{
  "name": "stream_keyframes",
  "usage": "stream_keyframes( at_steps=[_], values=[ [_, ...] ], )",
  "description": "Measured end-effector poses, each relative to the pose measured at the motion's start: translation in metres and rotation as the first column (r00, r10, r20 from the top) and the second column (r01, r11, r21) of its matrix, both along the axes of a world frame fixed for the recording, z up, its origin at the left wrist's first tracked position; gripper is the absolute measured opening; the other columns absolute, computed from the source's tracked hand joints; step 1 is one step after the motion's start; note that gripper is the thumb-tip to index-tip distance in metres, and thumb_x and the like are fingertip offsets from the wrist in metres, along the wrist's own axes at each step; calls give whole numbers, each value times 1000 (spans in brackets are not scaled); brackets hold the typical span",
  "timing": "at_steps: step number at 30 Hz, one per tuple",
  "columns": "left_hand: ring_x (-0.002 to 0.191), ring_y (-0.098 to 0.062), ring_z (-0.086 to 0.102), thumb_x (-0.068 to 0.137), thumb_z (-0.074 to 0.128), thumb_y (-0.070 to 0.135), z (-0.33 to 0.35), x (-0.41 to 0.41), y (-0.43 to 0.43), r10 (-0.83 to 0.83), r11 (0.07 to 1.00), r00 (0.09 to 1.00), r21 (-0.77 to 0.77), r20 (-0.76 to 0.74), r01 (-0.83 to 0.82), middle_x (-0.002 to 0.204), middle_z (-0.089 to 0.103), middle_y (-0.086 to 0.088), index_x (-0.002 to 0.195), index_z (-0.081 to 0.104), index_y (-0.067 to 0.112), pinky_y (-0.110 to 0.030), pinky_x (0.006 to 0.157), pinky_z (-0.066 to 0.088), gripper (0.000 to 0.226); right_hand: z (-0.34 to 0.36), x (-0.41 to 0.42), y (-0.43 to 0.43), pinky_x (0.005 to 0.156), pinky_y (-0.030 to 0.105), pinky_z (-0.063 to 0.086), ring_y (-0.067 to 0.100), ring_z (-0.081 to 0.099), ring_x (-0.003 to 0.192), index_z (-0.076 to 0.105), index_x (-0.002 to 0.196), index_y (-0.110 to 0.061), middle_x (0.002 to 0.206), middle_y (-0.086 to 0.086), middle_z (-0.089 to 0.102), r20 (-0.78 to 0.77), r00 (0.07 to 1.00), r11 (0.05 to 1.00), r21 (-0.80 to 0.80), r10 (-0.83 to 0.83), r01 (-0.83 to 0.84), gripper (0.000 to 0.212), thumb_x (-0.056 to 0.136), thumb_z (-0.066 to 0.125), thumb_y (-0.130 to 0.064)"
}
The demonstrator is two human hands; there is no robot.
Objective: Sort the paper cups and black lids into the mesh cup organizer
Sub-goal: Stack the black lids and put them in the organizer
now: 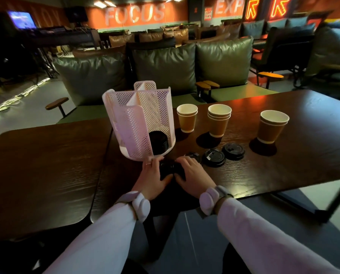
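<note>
Nearest us, our left hand (152, 175) and right hand (192, 173) sit side by side on the dark counter (46, 165), and between them we hold a small stack of black lids (168, 168). The fingers (153, 161) of the left hand curl round the stack's left edge; those of the right hand close on its right edge, so both hands are gripping the lids, not lying open. How many lids are in the stack we cannot tell, since the black runs into the dark wood.

Just right of our right fingers lie three more loose lids: a partly hidden one (194, 156), a second lid (213, 157) and a third lid (233, 151), flat on the counter and close together.

Just beyond our left fingers stands the white mesh cup organizer (143, 115), upright, its open front compartment already holding a pile of lids (158, 139) at the bottom.

Farther out, to the right of the organizer, three stacks of brown paper cups stand upright and apart: the nearest stack (187, 118), the middle stack (219, 120) and the far right stack (273, 126). None is in the organizer yet.

We judge the lid-sorting step to be in hand. The next move likely calls for lifting the held stack level, carrying it forward and lowering it squarely onto the lids in that front compartment without clipping the mesh wall.
</note>
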State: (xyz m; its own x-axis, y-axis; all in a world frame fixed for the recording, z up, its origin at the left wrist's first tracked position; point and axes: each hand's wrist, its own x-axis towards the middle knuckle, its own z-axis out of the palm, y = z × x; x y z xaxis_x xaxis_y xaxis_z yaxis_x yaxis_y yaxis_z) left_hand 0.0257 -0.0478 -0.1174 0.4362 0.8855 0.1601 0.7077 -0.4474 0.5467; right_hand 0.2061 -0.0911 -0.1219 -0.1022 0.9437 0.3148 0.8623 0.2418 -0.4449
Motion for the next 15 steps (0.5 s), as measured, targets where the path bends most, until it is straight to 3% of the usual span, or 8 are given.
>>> stream_keyframes(
  at_steps=[4, 7, 12, 15],
  values=[
    [136, -32, 35, 85, 68, 45, -11, 5, 8, 37, 998, 997, 47, -63, -34, 145, 38, -15, 148, 38, 10, -39, 113, 33, 78, -11, 3, 5, 112, 45, 27, 20, 37, 134, 44, 127, -26, 133, -4, 52, 47, 995, 989, 117, -92, 86, 56, 79, 55, -52],
    [139, -31, 32, 83, 69, 51, -15, 8, 16, 41, 997, 995, 62, -85, -36, 147, 37, -13, 148, 40, 9, -38, 116, 30, 83, -13, 5, 9, 114, 48, 22, 20, 31, 138, 45, 128, -26, 136, -5, 49, 26, 990, 986, 98, -136, 132, 60, 76, 51, -55],
    [135, -20, 37, 68, 56, 80, -17, 7, 27, 44, 999, 992, 11, -117, -43, 140, 39, 1, 141, 46, 21, -39, 108, 41, 94, -18, 13, 17, 110, 43, 24, 23, 35, 132, 50, 123, -19, 135, 1, 49, -132, 966, 968, 86, -224, 236, 47, 80, 57, -37],
    [127, -16, 48, 62, 51, 84, -15, 2, 34, 29, 999, 995, 28, -90, -26, 134, 43, 5, 136, 49, 23, -36, 101, 45, 96, -18, 16, 18, 106, 37, 27, 25, 39, 127, 52, 124, -13, 131, 5, 51, -207, 937, 947, 95, -281, 305, 48, 80, 65, -29]
  ],
)
